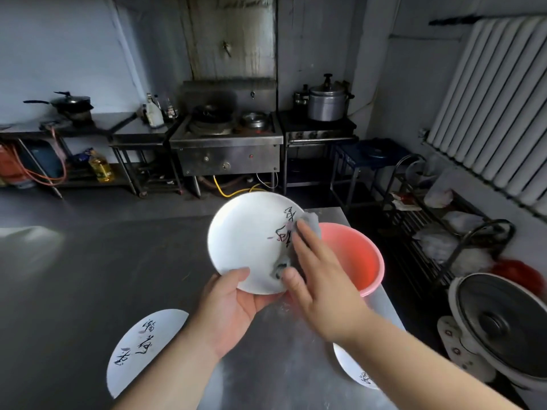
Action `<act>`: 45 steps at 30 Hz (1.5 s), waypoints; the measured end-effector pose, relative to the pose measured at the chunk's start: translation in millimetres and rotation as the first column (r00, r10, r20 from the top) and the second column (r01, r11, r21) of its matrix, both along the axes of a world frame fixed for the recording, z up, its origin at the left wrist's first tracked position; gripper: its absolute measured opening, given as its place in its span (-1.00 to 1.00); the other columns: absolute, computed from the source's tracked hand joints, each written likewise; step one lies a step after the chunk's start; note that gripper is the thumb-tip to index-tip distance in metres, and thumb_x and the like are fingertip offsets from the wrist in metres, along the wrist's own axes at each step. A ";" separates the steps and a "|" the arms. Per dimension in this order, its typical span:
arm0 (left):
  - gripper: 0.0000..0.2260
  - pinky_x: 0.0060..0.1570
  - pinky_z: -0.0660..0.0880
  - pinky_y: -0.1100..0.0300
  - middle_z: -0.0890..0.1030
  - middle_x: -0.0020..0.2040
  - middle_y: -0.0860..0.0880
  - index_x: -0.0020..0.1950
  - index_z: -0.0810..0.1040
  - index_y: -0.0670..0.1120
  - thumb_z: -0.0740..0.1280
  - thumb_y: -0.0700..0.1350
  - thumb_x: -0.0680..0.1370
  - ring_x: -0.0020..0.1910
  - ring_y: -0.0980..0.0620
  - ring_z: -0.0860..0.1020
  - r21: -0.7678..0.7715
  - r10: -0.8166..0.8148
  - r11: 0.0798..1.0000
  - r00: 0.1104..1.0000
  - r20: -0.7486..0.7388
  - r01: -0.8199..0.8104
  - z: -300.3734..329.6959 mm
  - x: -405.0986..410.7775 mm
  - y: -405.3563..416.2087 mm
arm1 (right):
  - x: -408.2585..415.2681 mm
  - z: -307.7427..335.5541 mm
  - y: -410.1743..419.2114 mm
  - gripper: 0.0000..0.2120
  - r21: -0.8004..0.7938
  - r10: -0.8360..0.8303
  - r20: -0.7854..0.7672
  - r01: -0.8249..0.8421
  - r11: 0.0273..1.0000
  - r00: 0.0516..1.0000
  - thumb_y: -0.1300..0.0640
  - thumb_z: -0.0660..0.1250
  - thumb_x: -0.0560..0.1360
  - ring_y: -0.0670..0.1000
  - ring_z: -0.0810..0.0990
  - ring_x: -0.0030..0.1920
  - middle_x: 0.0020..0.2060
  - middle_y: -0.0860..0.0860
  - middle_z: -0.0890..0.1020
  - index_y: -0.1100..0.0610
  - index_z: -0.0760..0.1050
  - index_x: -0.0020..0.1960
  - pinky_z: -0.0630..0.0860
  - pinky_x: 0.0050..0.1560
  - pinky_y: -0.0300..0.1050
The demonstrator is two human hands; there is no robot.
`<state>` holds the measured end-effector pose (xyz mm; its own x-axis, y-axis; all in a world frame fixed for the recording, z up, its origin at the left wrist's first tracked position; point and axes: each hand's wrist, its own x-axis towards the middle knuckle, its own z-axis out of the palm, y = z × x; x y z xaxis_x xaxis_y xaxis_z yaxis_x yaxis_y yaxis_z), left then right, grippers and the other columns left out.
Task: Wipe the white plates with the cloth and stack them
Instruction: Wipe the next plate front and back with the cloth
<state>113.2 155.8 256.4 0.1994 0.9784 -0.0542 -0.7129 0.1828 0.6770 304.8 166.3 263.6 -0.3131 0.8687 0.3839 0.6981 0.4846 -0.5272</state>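
White plate (248,241) with black brush lettering is up in the air over the steel table (88,276), tilted so its face points back at you. Your left hand (233,309) has it by the near rim: thumb curled over the front edge, the other fingers tucked under the back, so it's a proper pinch and not just resting there.

Your right hand (319,288) is laid flat on the plate's right side with the fingers stretched out almost straight and close together, pressing a grey cloth (310,220) against the face. You can see the cloth poking out past your fingertips at the top and a bit bunched by your thumb lower down. So that hand isn't gripping anything, it's pushing the cloth onto the lettering with an open palm.

Just behind the plate, on the table's right end, sits a pink plastic basin (361,261); I can't tell if the plate touches it.

Two more lettered white plates lie flat on the table: one (142,347) near your left forearm, and another (352,368) mostly hidden under your right forearm by the table edge. They're well apart, one on each side.

Off the table on the right there's a fan (503,329) lying face up.
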 end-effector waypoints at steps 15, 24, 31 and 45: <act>-0.65 0.23 0.56 -0.31 0.53 0.46 -0.27 0.49 0.53 -0.09 0.21 -0.12 0.71 0.43 -0.34 0.52 0.063 -0.042 0.997 0.998 -0.036 0.044 6.6 2.8 -15.4 | 12.8 8.8 25.1 -0.50 0.030 -0.060 -0.300 0.072 0.997 0.952 -0.18 -0.01 0.75 -0.33 0.20 0.56 0.53 -0.43 0.27 -0.01 0.29 0.60 0.12 0.44 -0.51; -0.47 -0.21 0.66 -0.28 0.75 0.08 -0.15 0.38 0.54 -0.03 0.15 0.33 0.65 0.00 -0.29 0.74 -0.400 -0.075 0.907 0.889 -0.453 -0.128 -2.8 -26.0 -15.6 | 44.7 1.6 20.2 -0.56 -0.525 -0.158 0.122 0.199 0.828 0.980 -0.08 0.11 0.71 0.04 0.50 -0.54 -0.53 -0.01 0.58 0.10 0.48 -0.25 0.47 -0.41 -0.08; -0.48 -0.04 0.67 -0.07 0.64 0.25 0.02 0.38 0.45 0.06 0.01 0.38 0.66 0.18 -0.10 0.65 -0.261 0.252 0.805 0.705 -0.663 -0.533 -0.4 -2.0 -7.8 | 19.0 2.9 6.5 -0.71 -0.541 -0.361 -0.522 0.027 0.840 0.773 0.02 0.17 0.75 0.12 0.70 -0.36 -0.32 0.06 0.70 -0.09 0.62 -0.03 0.59 -0.43 -0.11; -0.67 0.26 0.57 -0.25 0.60 0.24 -0.48 0.33 0.52 -0.42 0.17 -0.32 0.62 0.21 -0.51 0.60 -0.442 0.055 0.897 0.996 0.071 -0.018 18.0 -19.1 3.7 | 25.2 -8.2 6.0 -0.65 -0.277 -0.074 -0.779 -0.236 0.931 0.622 -0.06 0.13 0.70 -0.12 0.54 -0.36 -0.30 -0.15 0.63 -0.04 0.67 0.22 0.47 -0.37 -0.17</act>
<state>94.1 159.5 274.4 0.1861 0.8647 -0.4665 -0.7729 0.4220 0.4739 330.1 172.3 255.3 -0.1134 0.9692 0.2186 -0.0735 0.2113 -0.9747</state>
